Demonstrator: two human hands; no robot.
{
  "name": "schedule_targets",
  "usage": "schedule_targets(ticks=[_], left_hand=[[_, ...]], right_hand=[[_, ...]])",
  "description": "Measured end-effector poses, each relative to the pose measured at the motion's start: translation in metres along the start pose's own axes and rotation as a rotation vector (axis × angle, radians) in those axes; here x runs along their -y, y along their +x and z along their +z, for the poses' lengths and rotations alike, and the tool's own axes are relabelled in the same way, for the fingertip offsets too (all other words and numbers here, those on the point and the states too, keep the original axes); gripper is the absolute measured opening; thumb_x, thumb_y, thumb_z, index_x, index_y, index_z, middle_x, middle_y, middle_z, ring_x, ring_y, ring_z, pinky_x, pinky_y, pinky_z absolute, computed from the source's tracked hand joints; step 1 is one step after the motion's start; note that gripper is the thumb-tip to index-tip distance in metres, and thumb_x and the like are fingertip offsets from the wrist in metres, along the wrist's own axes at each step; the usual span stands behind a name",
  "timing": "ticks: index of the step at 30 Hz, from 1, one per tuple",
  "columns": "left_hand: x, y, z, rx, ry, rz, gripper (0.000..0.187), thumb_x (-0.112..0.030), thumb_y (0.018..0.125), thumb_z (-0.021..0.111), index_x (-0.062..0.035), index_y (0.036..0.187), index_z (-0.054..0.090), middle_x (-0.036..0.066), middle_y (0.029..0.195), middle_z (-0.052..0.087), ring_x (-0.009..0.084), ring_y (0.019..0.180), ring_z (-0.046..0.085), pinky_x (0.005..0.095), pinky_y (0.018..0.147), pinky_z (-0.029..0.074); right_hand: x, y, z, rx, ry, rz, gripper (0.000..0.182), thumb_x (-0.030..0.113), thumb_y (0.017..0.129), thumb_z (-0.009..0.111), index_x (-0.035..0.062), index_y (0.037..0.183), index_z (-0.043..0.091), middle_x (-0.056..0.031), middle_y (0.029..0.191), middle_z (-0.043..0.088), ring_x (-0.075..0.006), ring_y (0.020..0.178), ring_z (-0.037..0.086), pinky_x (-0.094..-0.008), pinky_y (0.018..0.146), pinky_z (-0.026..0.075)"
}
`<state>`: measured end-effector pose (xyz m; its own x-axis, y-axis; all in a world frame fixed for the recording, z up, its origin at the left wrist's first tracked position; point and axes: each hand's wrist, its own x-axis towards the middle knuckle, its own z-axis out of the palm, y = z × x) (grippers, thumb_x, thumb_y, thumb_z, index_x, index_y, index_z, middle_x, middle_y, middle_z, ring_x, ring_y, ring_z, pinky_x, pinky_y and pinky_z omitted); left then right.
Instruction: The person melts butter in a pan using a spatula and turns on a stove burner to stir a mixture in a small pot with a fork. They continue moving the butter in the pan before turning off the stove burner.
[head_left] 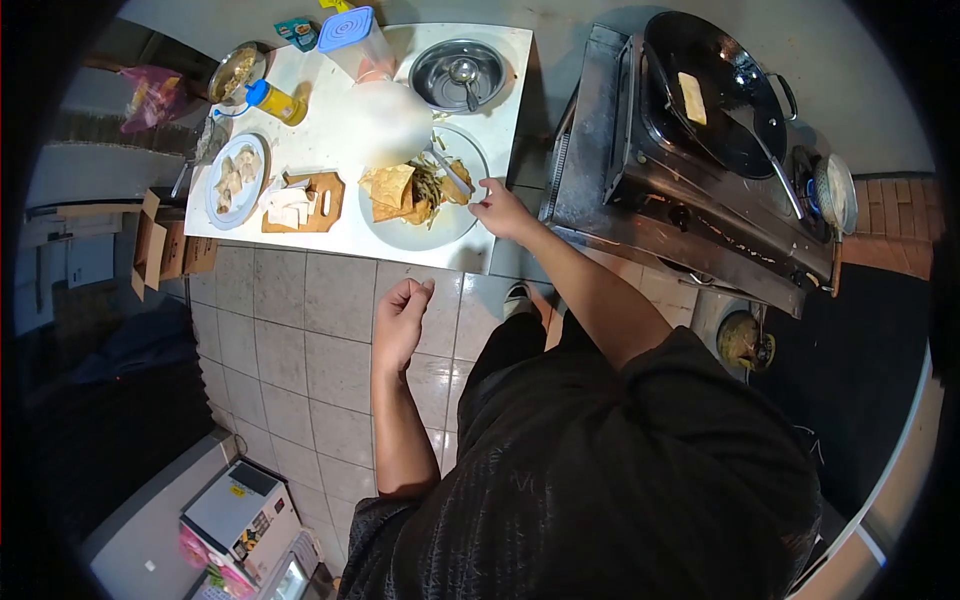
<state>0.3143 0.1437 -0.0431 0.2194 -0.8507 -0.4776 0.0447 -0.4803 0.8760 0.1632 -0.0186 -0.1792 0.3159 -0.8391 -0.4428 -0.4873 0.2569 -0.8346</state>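
Observation:
My right hand (pixel 500 211) is at the right rim of a large round plate (pixel 392 234), thumb and forefinger apart. On that plate lie golden fried flat pieces (pixel 388 190), a heap of shredded filling (pixel 428 183) and a utensil with a pale handle (pixel 446 166). My left hand (pixel 402 312) hangs over the floor in front of the table, fingers curled in and nothing visible in them. Left of the plate, white blocks (pixel 289 207) rest on a wooden cutting board (pixel 327 204).
A wok (pixel 735 140) holding one pale yellow slab (pixel 692 98) and a spatula (pixel 778 172) sits on the stove (pixel 640 190) at right. The white table (pixel 350 255) also bears a steel bowl (pixel 425 72), a yellow bottle (pixel 282 104), a lidded container (pixel 345 35) and an oval plate (pixel 216 205).

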Motion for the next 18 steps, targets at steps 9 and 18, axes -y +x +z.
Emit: schedule_targets(ticks=[9, 18], left_hand=[[-0.030, 0.021, 0.034, 0.114, 0.080, 0.001, 0.036, -0.017, 0.088, 0.055, -0.0109, 0.057, 0.037, -0.009, 0.057, 0.031, 0.0036, 0.055, 0.024, 0.0217, 0.050, 0.022], [-0.090, 0.063, 0.140, 0.449, 0.129, 0.195, 0.035, -0.019, 0.088, 0.056, -0.0110, 0.058, 0.039, -0.010, 0.058, 0.031, 0.0026, 0.055, 0.025, 0.0222, 0.049, 0.020]], right_hand=[[0.025, -0.082, -0.080, -0.087, -0.079, -0.128, 0.045, 0.029, 0.079, 0.062, 0.0004, 0.113, 0.052, -0.0152, 0.092, 0.064, -0.0286, 0.086, 0.062, -0.0356, 0.076, 0.048], [0.042, -0.199, -0.248, -0.642, 0.144, -0.345, 0.030, 0.020, 0.080, 0.065, 0.0010, 0.102, 0.059, -0.0044, 0.078, 0.059, -0.0099, 0.067, 0.052, -0.0241, 0.061, 0.044]])
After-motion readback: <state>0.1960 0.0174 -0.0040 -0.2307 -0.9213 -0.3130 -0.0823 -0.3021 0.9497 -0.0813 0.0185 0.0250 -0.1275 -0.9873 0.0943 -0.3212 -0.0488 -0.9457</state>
